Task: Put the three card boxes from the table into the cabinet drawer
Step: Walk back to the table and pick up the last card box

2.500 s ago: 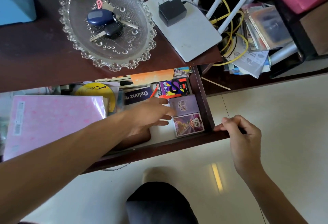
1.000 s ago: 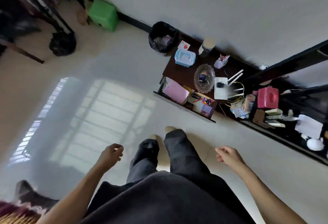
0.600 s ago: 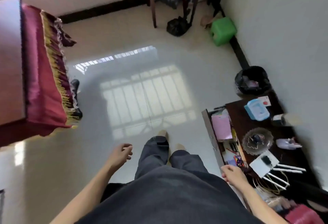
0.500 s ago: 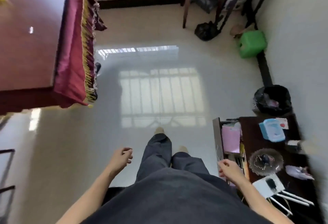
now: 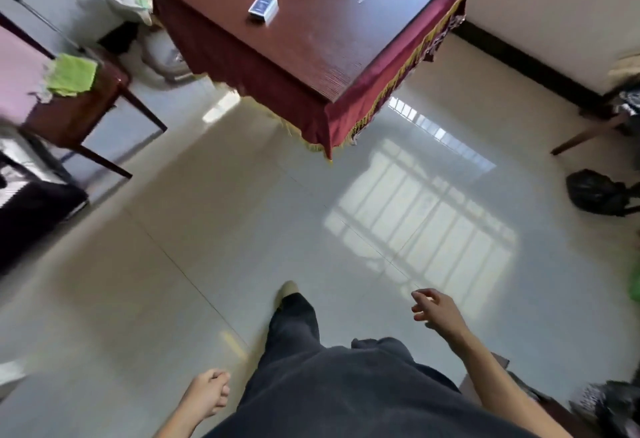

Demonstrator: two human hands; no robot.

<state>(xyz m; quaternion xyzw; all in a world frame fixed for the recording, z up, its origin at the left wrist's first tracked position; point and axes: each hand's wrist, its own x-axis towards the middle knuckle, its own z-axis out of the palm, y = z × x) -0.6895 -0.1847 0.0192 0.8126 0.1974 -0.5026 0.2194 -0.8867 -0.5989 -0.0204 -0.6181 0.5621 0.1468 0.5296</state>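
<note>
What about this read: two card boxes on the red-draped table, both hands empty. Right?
Not quite. The head view shows only one card box on the red-draped table, not two. The left hand and the right hand are both empty, as you said.

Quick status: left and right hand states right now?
Left hand: open, loosely curled, holding nothing.
Right hand: open, fingers relaxed, holding nothing.

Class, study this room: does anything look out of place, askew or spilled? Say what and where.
Nothing looks spilled or broken. One card box lies alone on the table, not yet put away. A crumpled green cloth sits on the side table.
</note>
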